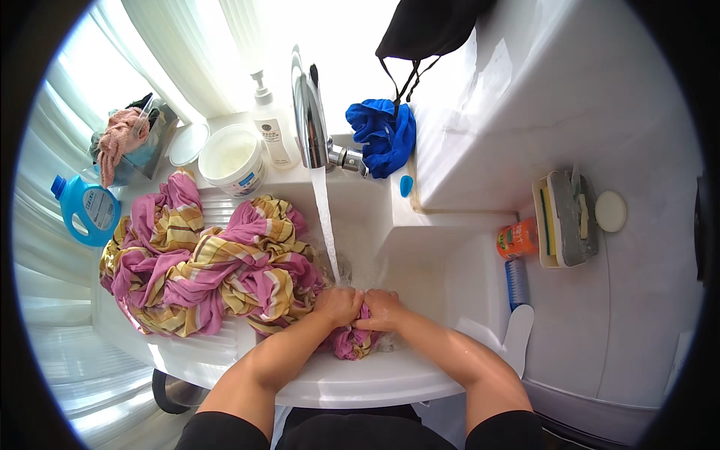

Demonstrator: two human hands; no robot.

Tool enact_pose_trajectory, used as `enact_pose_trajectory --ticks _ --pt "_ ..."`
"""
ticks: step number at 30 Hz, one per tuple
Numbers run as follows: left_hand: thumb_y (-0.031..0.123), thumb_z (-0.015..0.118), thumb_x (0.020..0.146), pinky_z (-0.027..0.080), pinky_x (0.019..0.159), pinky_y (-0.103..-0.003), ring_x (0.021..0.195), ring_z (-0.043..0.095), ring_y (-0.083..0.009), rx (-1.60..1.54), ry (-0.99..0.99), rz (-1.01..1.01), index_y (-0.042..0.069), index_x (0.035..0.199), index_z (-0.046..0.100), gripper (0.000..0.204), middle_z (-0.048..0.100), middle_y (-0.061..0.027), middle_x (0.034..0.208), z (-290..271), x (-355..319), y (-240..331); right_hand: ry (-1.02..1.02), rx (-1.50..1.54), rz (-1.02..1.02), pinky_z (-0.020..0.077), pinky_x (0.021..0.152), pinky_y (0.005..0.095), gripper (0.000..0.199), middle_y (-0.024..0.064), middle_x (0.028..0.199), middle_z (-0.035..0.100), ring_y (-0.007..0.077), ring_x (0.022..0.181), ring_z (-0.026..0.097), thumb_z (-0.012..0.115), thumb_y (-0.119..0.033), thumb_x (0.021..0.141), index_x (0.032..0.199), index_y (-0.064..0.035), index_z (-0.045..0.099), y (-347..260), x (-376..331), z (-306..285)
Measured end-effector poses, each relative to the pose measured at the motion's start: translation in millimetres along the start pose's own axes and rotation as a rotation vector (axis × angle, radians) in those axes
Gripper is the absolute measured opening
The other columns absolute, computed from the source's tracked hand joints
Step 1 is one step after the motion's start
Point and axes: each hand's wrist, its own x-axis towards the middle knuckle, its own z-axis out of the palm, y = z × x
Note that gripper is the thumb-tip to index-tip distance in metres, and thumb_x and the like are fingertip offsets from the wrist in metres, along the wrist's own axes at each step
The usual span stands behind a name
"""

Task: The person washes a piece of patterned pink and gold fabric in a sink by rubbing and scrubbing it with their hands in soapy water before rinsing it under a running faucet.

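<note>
A long pink and yellow striped cloth (247, 262) lies bunched over the ribbed left side of a white sink (435, 277), one end hanging into the basin. My left hand (339, 306) is closed around that wet end, close to where the water stream (324, 217) comes down. Beside it, nearly touching, my right hand (381, 310) also grips the cloth. A crumpled bit of the fabric sticks out below both fists. Water runs from the chrome faucet (311, 120) and splashes around my hands. The fingers' undersides are hidden.
Behind the cloth stand a white tub (231, 159), a pump bottle (274, 131) and a blue detergent jug (88, 210). A blue cloth (384, 135) sits right of the faucet, under a hanging black bag (427, 30). On the right are an orange package (517, 238), a brush (517, 283) and a sponge holder (564, 219).
</note>
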Motion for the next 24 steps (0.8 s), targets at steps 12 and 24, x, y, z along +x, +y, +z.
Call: enact_pose_trajectory --ticks 12,24 --pt "0.046 0.062 0.079 0.049 0.084 -0.046 0.092 0.065 -0.0395 -0.188 0.322 -0.140 -0.011 0.118 0.052 0.070 0.066 -0.0248 0.097 2.0 -11.7 -58.7 0.138 -0.147 0.019 0.0220 0.112 0.0463 0.063 0.0172 0.154 0.019 0.0340 0.142 0.017 0.049 -0.032 0.092 0.142 0.0011 0.032 1.7 77.1 43.1" --pt "0.030 0.073 0.076 0.040 0.088 -0.032 0.092 0.050 -0.0201 -1.009 0.338 -0.312 -0.005 0.106 0.050 0.052 0.052 -0.0087 0.096 -18.9 -29.5 -49.9 -0.193 -0.513 0.087 0.0051 0.110 0.0637 0.066 0.0127 0.154 0.021 0.0313 0.144 0.012 0.036 -0.048 0.095 0.146 -0.0057 0.030 -12.0 77.5 26.7"
